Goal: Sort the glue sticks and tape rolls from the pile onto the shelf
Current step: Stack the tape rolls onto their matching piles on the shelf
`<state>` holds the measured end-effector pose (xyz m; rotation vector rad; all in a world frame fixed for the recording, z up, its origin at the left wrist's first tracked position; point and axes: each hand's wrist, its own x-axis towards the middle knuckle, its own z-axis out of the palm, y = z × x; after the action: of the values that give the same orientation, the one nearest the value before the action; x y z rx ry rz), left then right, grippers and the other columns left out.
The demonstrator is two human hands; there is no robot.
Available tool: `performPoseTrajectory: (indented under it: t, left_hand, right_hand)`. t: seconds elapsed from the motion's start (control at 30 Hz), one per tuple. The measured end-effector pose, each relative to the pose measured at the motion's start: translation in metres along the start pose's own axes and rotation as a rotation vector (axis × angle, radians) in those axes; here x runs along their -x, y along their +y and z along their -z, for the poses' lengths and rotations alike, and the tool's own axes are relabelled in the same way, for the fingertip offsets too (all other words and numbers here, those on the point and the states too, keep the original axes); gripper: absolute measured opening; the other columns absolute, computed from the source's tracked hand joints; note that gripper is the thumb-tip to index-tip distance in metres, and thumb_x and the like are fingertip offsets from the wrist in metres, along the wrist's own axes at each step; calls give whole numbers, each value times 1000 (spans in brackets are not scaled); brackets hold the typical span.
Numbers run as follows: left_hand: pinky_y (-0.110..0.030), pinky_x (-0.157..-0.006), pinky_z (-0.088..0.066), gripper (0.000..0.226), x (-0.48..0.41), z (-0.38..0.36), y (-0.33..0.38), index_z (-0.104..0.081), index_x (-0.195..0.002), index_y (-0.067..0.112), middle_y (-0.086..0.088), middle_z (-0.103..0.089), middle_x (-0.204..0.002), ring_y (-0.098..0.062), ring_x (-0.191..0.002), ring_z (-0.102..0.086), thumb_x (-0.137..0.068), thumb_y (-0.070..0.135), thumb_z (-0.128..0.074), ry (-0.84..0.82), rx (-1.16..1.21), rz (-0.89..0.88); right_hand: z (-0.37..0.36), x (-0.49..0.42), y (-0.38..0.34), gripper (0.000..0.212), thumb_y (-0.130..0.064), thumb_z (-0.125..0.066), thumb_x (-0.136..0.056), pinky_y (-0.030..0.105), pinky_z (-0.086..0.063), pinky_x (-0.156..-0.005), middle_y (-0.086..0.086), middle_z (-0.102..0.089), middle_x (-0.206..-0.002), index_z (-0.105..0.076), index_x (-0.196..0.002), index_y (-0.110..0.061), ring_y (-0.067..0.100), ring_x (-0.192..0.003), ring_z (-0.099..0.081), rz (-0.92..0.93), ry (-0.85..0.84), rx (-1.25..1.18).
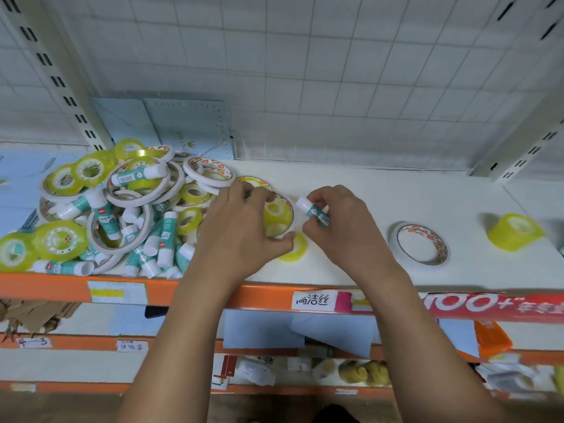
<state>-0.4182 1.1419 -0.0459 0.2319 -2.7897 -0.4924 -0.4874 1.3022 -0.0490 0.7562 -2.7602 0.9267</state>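
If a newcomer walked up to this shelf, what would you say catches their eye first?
The jumbled pile of yellow, white and teal tape and glue on the left of the shelf stands out first. At the centre, the left hand grips some tape rolls while the right hand pinches a glue stick. Farther right, a white tape ring and a yellow roll lie apart.

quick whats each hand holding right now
Left hand: grips tape rolls.
Right hand: pinches a glue stick.
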Motion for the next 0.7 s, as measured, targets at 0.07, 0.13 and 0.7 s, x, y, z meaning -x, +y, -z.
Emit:
performPoseTrajectory:
  t: [0.07,0.13,0.7]
  left_hand:
    - [-35,-96,-39,69,-5,-10,19,-56,-124,22,-2,-49,-121,-24,-115,-45,-67,59,-69,-30,50,-44]
    - [-35,-97,-39,68,-9,-21,40,-56,-124,24,0,-49,-122,-22,-115,-45,-68,59,-71,-67,88,-90]
    - [-33,-92,-44,69,-37,-104,181,-49,-128,27,3,-50,-128,-18,-115,-47,-72,61,-68,-221,102,-179]
  right_hand:
    - [14,9,18,30,-10,-65,-79,30,-41,-79,6,-60,-102,-64,-109,-11,24,-92,-55,-54,22,13]
    - [28,19,38,29,-10,-65,-79,29,-39,-76,7,-60,-102,-64,-108,-10,24,-92,-55,-107,49,23]
    - [112,42,177,21,-10,-66,-82,28,-39,-72,4,-60,-97,-62,-102,-12,22,-88,-55,-159,100,-1]
